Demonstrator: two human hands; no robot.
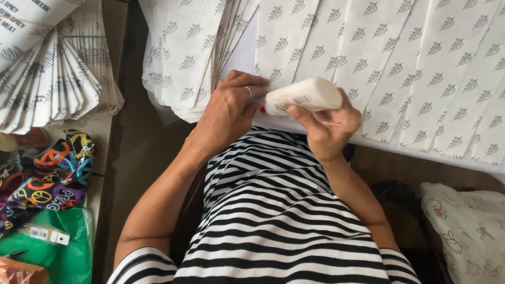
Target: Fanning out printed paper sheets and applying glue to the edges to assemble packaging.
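Observation:
My right hand grips a white glue bottle, held sideways with its red tip pointing left. The fingers of my left hand, which wears a ring, are closed around that tip at the bottle's left end. Both hands meet just above my striped shirt, in front of a spread of white paper sheets printed with small grey leaf marks. The tip itself is mostly hidden by my left fingers.
A fanned stack of the same printed paper lies at the upper left. A colourful patterned cloth and a green bag sit at the lower left. A pale printed fabric is at the lower right.

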